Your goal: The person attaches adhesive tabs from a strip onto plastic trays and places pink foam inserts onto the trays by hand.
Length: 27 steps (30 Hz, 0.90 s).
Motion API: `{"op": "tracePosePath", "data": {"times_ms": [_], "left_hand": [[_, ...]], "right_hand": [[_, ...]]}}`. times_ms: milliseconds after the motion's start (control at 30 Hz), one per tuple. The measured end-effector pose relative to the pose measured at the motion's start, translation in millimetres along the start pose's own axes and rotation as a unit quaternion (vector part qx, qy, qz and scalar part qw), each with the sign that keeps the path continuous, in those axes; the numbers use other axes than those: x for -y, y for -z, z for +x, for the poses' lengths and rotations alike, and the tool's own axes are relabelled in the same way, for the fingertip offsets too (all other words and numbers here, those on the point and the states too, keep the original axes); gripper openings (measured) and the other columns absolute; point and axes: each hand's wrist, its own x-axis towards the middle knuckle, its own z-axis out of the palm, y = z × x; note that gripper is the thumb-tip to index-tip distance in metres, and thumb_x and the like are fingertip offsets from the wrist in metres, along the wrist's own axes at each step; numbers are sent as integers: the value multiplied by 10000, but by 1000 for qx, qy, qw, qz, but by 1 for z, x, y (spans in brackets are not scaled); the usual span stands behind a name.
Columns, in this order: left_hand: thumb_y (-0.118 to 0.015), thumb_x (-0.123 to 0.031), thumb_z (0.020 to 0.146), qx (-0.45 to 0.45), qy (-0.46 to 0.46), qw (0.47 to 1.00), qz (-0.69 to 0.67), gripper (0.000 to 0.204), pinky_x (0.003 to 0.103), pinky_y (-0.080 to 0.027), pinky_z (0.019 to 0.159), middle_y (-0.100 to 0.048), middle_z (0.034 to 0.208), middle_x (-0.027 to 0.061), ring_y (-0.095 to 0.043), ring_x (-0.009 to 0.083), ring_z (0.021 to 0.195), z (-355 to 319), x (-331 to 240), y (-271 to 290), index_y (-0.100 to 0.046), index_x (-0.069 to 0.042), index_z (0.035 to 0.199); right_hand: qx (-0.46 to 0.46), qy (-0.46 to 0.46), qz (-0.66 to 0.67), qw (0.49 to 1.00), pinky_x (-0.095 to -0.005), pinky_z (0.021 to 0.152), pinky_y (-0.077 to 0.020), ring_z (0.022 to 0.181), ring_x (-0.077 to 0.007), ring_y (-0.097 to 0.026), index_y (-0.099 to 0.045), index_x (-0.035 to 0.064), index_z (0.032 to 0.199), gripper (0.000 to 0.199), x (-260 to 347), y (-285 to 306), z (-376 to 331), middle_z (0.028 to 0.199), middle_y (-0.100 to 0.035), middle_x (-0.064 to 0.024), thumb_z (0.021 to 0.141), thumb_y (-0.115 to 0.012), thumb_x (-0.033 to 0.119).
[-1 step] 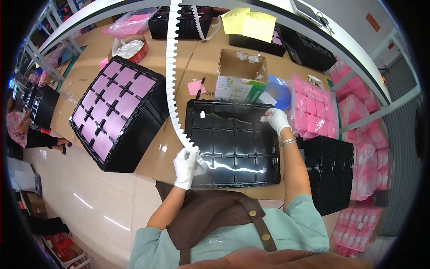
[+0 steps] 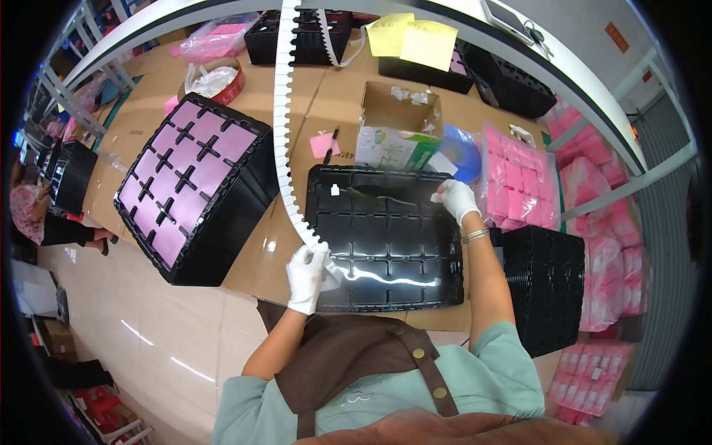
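Note:
A long strip of white die-cut labels (image 2: 282, 119) hangs from the rack above and curves down into my left hand (image 2: 306, 278). White-gloved, that hand is closed around the strip's lower end, beside the black compartment tray (image 2: 386, 245). Loose backing paper (image 2: 333, 276) pokes out past its fingers over the tray. My right hand (image 2: 458, 200), gloved too, pinches a small white label (image 2: 436, 197) at the tray's upper right corner. One white label (image 2: 335, 190) lies at the tray's upper left. Shiny film reflects light across the tray.
Stacked black trays with pink sheets (image 2: 194, 178) stand at left. Behind the tray are an open carton (image 2: 397, 152), a black pen (image 2: 331, 145) and a blue roll (image 2: 461, 152). Bagged pink packs (image 2: 519, 174) and more black trays (image 2: 545, 289) sit at right. A rack beam (image 2: 593, 96) crosses overhead.

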Motion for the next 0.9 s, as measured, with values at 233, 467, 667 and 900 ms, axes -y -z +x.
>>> {"op": "tracePosePath", "data": {"times_ms": [233, 467, 667, 900], "left_hand": [[-664, -127, 882, 5, 5, 1000, -11, 241, 246, -514, 720, -684, 884, 72, -642, 105, 799, 7, 9, 3, -648, 57, 1036], [-648, -156, 903, 9, 21, 999, -28, 209, 237, -469, 752, -657, 868, 38, -608, 96, 805, 6, 4, 1, -641, 29, 1000], [-659, -130, 888, 10, 8, 1000, -16, 203, 235, -501, 700, -677, 865, 48, -625, 83, 772, 6, 10, 2, -656, 43, 994], [-658, -137, 884, 4, -14, 999, -32, 207, 237, -494, 698, -676, 861, 66, -622, 94, 763, 5, 10, 3, -647, 51, 970]], "right_hand": [[-87, 32, -83, 992, -376, 698, -518, 765, -291, -670, -670, 77, 769, 59, 11, -17, -2, 762, -678, -145, 744, -686, 129], [-140, 110, 23, 984, -357, 651, -528, 727, -258, -665, -628, 11, 740, 43, -4, -23, -4, 746, -646, -152, 738, -607, -26], [-125, 87, 41, 987, -360, 701, -513, 763, -270, -669, -630, 26, 744, 43, -3, -21, -11, 782, -659, -157, 757, -625, -15], [-117, 38, -87, 989, -390, 730, -516, 806, -312, -671, -658, 55, 704, 54, 18, -19, -7, 769, -670, -172, 744, -645, 87]]}}
